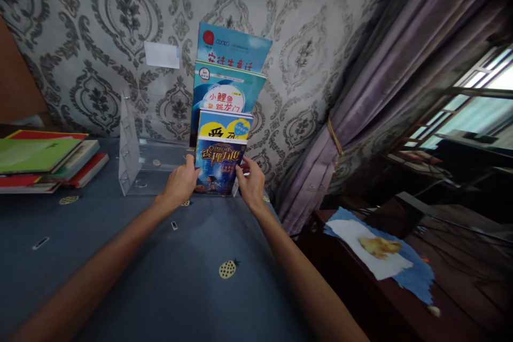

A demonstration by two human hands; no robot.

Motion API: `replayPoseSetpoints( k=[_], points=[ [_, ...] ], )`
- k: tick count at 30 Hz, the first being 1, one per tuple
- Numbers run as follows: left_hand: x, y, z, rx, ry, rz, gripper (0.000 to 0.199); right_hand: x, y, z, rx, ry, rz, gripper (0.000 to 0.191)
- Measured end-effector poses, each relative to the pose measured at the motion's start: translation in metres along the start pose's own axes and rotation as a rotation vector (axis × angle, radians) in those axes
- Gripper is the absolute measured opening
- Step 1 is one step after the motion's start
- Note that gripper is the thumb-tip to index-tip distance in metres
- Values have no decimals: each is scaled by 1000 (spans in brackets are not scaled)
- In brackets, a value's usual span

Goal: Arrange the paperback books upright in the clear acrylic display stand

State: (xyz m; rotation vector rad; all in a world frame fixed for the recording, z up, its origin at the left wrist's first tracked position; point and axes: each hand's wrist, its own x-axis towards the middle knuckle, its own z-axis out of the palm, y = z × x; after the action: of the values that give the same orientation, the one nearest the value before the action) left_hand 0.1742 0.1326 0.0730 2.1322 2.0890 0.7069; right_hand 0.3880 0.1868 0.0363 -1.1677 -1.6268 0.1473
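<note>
A dark blue book stands upright at the front of a row of books, against the right part of a clear plastic book rack. My left hand grips its left edge, thumb toward the cover. On the opposite edge, my right hand holds it with bent fingers. Directly behind rises a yellow and blue book. Farther back are a teal book and a taller light blue book, each showing above the one in front. The lower parts of the rear books are hidden.
At the left lies a stack of books with a green one on top. A white paper is on the patterned wall behind the rack. A purple curtain hangs at the right, beside a brown table bearing a blue cloth.
</note>
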Motion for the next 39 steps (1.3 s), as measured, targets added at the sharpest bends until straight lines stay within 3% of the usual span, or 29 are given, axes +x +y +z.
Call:
replayPoseSetpoints(
  k=[12, 39],
  points=[
    [-2, 5, -5, 52, -45, 0, 18, -3, 7, 7, -37, 39, -67, 40],
    [3, -1, 2, 5, -16, 23, 18, -6, 9, 13, 105, 43, 23, 38]
  ],
)
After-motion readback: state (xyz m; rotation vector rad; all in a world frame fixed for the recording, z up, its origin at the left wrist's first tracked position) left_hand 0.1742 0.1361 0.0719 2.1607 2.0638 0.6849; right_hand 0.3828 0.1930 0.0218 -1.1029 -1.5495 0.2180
